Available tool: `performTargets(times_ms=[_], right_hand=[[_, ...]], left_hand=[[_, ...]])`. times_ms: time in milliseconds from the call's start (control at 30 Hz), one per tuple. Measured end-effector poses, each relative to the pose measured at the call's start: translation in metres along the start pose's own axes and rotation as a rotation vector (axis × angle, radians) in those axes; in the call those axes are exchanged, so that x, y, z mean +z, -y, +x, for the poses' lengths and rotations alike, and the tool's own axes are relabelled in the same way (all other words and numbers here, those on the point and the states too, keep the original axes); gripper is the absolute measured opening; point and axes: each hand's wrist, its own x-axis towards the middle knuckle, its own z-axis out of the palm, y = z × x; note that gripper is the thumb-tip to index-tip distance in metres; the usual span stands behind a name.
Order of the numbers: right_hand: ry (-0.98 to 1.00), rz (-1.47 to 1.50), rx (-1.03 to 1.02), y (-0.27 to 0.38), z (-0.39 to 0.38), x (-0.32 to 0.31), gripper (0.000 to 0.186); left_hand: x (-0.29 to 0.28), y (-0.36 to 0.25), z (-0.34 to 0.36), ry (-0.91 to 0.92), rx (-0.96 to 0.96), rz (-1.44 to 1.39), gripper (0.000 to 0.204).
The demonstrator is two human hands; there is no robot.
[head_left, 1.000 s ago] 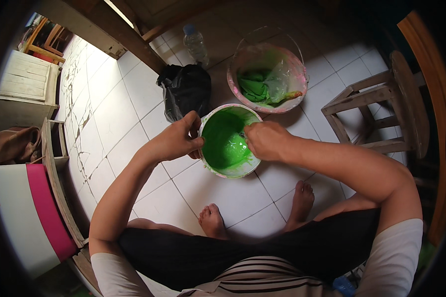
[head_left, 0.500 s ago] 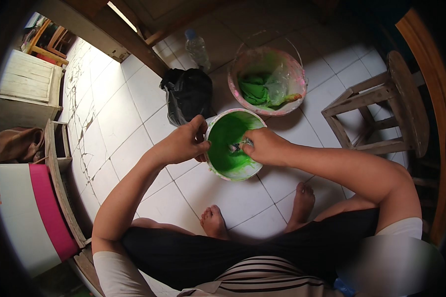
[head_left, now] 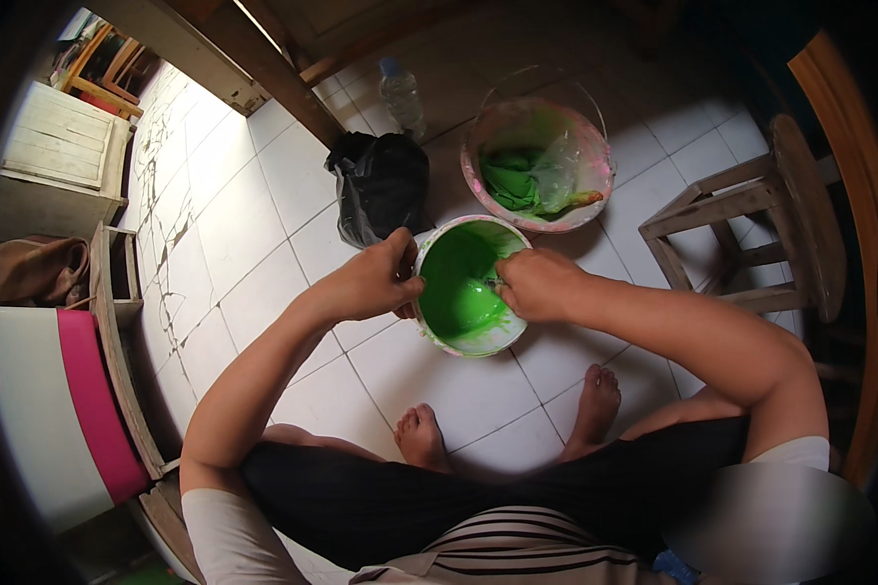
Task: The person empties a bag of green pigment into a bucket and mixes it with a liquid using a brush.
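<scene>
A white pail [head_left: 466, 343] with green paint inside sits between my feet and a larger pink-stained bucket [head_left: 474, 185]. My left hand [head_left: 385, 278] grips the pail's left rim, fingers curled round it. My right hand [head_left: 525, 285] is closed on a small tool at the pail's right inner side; its lower part is mostly hidden, so I cannot tell what it is. The larger bucket holds green material, clear plastic and a stained handle-like piece. A black plastic bag [head_left: 376, 185] lies just behind the pail, to the left.
A water bottle [head_left: 402, 97] stands beside a wooden post [head_left: 298, 83]. A wooden chair [head_left: 790, 219] is at my right. At my left are a cabinet [head_left: 54, 136], a brown bag [head_left: 34, 268], a white-and-pink box [head_left: 44, 409] and cracked floor tiles [head_left: 215, 234].
The pail and both hands have shifted slightly right in view, as have the things behind them. My right hand has moved the tool within the pail, changing how much of it shows.
</scene>
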Motion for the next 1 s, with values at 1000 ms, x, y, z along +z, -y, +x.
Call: performTargets(times_ms=[1000], right_hand=[[0.004, 0.155, -0.021, 0.006, -0.002, 0.013, 0.024]], left_hand=[[0.006, 0.006, 0.006, -0.127, 0.016, 0.073, 0.028]])
